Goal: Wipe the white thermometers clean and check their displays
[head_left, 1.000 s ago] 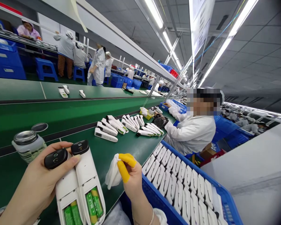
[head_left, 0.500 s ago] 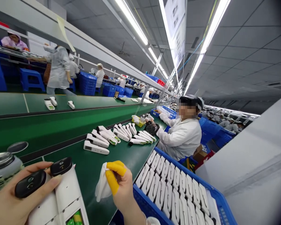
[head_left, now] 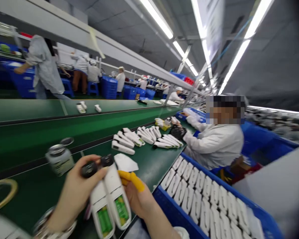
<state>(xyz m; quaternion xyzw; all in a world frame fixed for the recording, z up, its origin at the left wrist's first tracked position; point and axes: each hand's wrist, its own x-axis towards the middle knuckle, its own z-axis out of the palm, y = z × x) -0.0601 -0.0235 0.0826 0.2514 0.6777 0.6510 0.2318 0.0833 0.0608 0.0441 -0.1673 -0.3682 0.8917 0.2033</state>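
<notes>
Since half a second ago, the right hand [head_left: 137, 199] has closed in on the pair of white handheld devices [head_left: 109, 199], so its palm now lies against their right side, and the white cloth [head_left: 126, 163] it carried sits just behind the devices' black heads. That hand's fingers are curled, with yellow finger cots [head_left: 133, 179] on two of them, pinching the cloth. The left hand [head_left: 74, 192] is wrapped around the two devices from the left, thumb pressed across the dark heads [head_left: 94, 166], holding them side by side, tilted, above the near edge of the green tabletop [head_left: 144, 166]. Green batteries [head_left: 121, 209] show in both open compartments. A small lidded jar [head_left: 59, 160] stands on the tabletop just left of the left hand. Farther along lie rows of more white devices [head_left: 146, 136]. A blue tray [head_left: 164, 202] of white parts sits to the right, and a co-worker in a white coat [head_left: 214, 144] sits beyond it.
</notes>
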